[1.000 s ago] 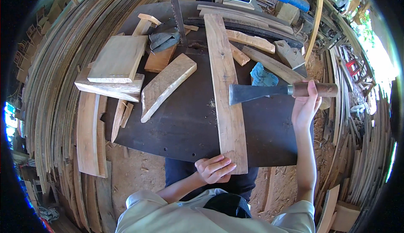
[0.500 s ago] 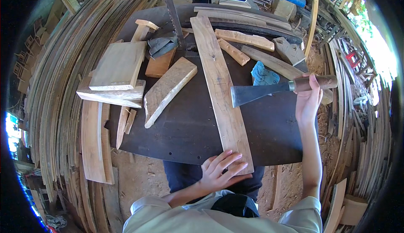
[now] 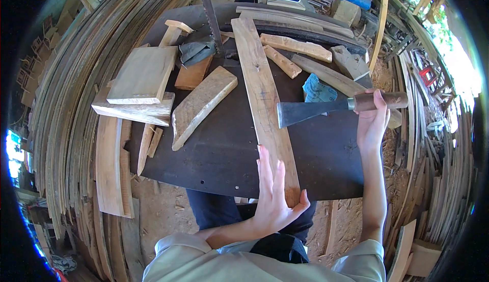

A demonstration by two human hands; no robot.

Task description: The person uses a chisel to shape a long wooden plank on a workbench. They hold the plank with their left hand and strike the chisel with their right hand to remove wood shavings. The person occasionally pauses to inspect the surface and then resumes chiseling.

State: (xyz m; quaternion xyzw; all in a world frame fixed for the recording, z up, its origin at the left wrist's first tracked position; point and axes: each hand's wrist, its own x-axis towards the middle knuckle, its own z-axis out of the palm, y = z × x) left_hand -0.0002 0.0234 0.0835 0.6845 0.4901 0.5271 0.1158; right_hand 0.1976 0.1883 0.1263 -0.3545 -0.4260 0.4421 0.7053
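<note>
A long wooden plank (image 3: 265,104) lies lengthwise on the dark table (image 3: 219,154), running from the far side to the near edge. My left hand (image 3: 275,195) rests flat against the plank's near end, fingers spread, thumb hooked round its corner. My right hand (image 3: 372,121) grips the brown wooden handle of a broad-bladed chisel (image 3: 310,111). The dark steel blade points left, its edge just right of the plank's middle, held above the table.
Short wood blocks (image 3: 201,106) and offcuts (image 3: 142,76) lie on the table's left and far side. A blue cloth (image 3: 318,89) sits under the chisel. A bandsaw blade (image 3: 209,12) rises at the back. Stacked curved planks (image 3: 66,109) ring the table.
My left hand has opened and shifted from on top of the plank's end to flat against its left side. The plank has swung slightly. The chisel stays raised in my right hand.
</note>
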